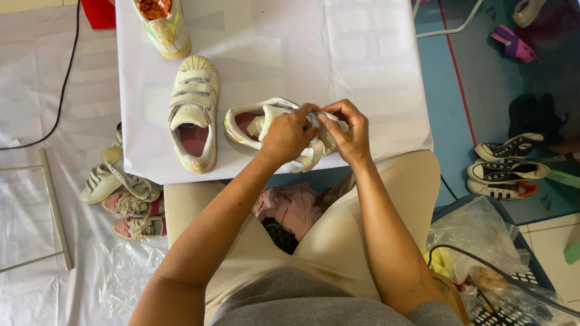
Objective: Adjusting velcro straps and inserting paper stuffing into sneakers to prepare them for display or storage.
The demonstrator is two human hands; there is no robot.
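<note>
Both hands, left (288, 135) and right (345, 133), grip a white shoe (259, 124) at the table's (277, 41) near edge, apparently working its straps, which next seems to call for careful pulling.

A cream strap sneaker (265, 124) lies on its side at the white table's near edge.

Centre left of your frame, a cream strap shoe (194, 113) lies on the white tabletop (297, 42). At the top left, another shoe (160, 11) holds orange stuffing. Small sneakers (123, 196) pile on the floor at lower left. Black sneakers (507, 169) sit at right, a blue basket (495, 323) at lower right.
</note>
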